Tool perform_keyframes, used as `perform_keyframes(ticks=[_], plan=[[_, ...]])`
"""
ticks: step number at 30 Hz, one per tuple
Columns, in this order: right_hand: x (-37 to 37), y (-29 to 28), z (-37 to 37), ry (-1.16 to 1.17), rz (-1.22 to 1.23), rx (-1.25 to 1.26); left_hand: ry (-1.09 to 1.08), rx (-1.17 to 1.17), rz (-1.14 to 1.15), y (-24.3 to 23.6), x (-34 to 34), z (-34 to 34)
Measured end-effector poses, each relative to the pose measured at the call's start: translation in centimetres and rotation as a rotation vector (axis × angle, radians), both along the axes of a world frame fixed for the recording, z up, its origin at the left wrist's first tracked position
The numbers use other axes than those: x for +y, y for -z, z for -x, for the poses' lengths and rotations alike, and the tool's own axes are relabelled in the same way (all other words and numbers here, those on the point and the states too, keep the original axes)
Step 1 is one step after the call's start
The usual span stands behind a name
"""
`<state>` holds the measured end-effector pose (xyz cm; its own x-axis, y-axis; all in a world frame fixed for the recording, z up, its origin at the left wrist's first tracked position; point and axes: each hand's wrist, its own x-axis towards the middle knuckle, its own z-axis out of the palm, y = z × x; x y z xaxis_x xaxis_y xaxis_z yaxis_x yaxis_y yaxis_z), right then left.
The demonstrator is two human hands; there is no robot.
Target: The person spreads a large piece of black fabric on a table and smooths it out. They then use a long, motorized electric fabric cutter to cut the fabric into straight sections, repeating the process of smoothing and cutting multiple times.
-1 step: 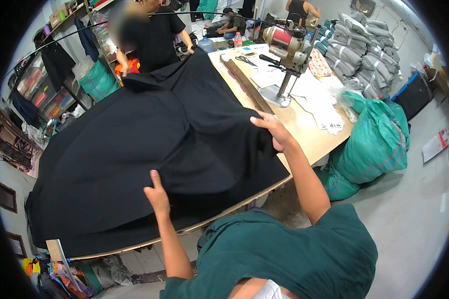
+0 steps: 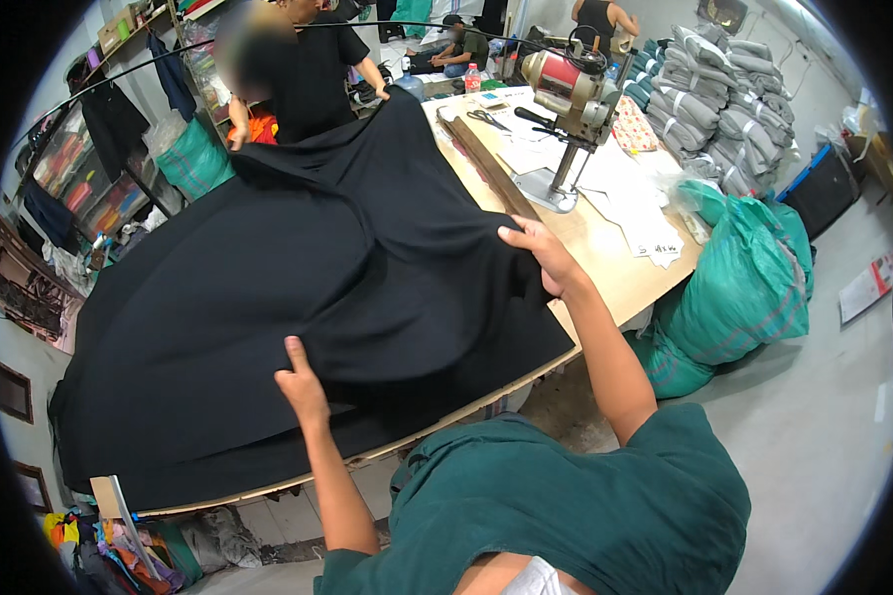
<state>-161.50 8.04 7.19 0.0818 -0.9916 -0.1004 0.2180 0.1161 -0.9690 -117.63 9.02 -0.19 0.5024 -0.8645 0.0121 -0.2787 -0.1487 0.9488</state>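
A large black cloth (image 2: 198, 317) covers most of the pale wooden table (image 2: 620, 288) and rises in loose folds. My left hand (image 2: 304, 387) grips its near part, thumb on top. My right hand (image 2: 544, 258) holds the cloth near its right edge, fingers mostly hidden beneath it. Across the table, a co-worker in black (image 2: 308, 84) holds the far edge with both hands, lifting it. Beside the cloth on the right lie a long dark wooden bar (image 2: 491, 164) and white paper pattern pieces (image 2: 640, 228), with an upright cutting machine (image 2: 566, 109) standing among them.
Green sacks (image 2: 734, 288) crowd the table's right end; stacked grey bundles (image 2: 719, 99) stand behind. Scissors (image 2: 483, 121) and a bottle (image 2: 472, 77) are near the back. Shelving (image 2: 74, 169) lines the left, coloured cloth (image 2: 74, 540) lies lower left. Other people are in the background.
My left hand has moved slightly left with the cloth. The co-worker's hand at the left has shifted a little left, and the folds in the cloth have changed shape.
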Motion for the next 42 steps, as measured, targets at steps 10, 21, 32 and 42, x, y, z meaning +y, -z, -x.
perform_keyframes(ticks=[10,21,32,42], plan=[[4.0,5.5,5.8,0.280,0.214,0.114,-0.271,0.635,0.398,3.9,3.6,-5.3],[8.8,31.6,8.6,0.581,-0.317,0.616,-0.180,0.813,-0.086,20.7,10.5,-8.6],[9.7,23.3,8.8,0.725,-0.214,0.672,-0.160,0.691,0.068,15.6,4.3,-9.0],[10.4,20.1,7.6,1.069,-0.055,1.013,-0.663,0.156,0.345,13.5,6.0,-10.2]])
